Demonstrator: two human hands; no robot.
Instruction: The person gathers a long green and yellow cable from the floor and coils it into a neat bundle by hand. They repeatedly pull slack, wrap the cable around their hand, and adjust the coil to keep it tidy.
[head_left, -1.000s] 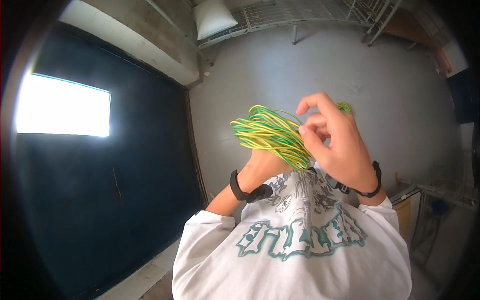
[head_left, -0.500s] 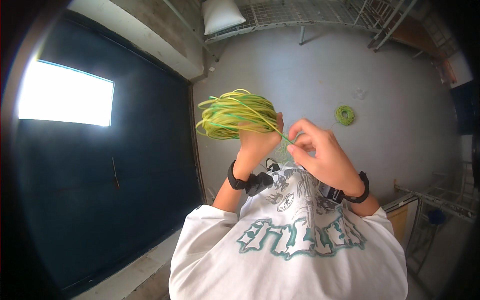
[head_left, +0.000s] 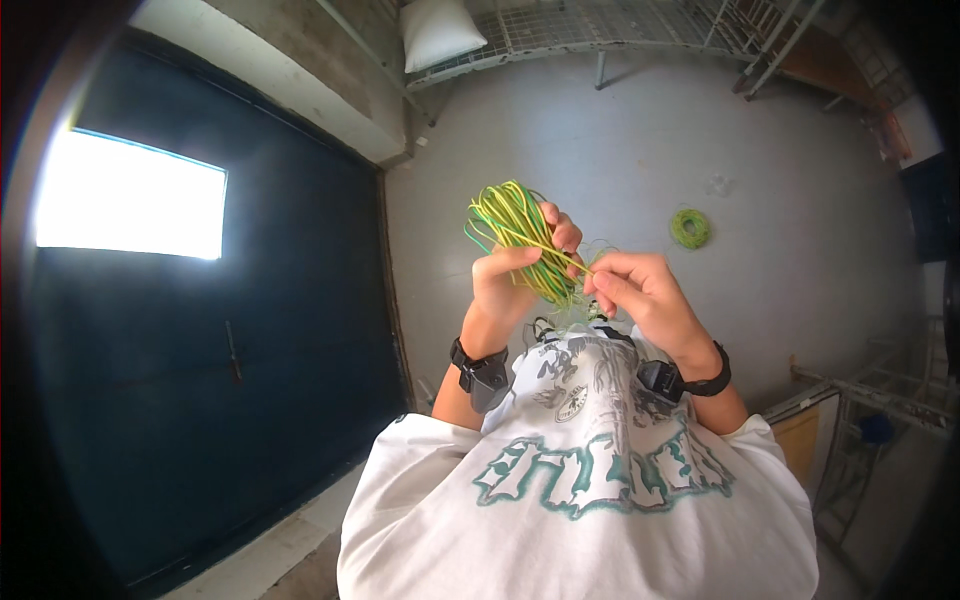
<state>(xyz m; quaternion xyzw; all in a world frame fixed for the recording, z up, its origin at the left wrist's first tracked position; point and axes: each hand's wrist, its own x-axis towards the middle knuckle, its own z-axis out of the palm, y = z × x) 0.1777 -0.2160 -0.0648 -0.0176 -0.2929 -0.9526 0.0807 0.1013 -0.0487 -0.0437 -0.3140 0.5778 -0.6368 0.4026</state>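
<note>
My left hand [head_left: 512, 290] is closed round a thick bundle of yellow-green wire [head_left: 515, 225], its thumb across the near side and its fingertips showing on the right. One strand runs from the bundle to my right hand [head_left: 645, 295], which pinches it between thumb and fingers just to the right. Below my hands, thin loose green strands [head_left: 572, 318] hang in front of my shirt; how they join the bundle is hidden. Both wrists wear black straps with small dark devices.
A smaller coil of green wire [head_left: 690, 229] lies on the grey floor [head_left: 800, 200], with a clear crumpled piece [head_left: 718, 185] beyond it. A metal bed frame [head_left: 560, 40] carrying a white pillow [head_left: 440, 32] stands at the far side. A dark blue door [head_left: 300, 330] fills the left.
My left hand has turned, swinging the bundle from lying sideways to a more upright tilt and bringing it rightward. My right hand still pinches the strand, having shifted slightly.
</note>
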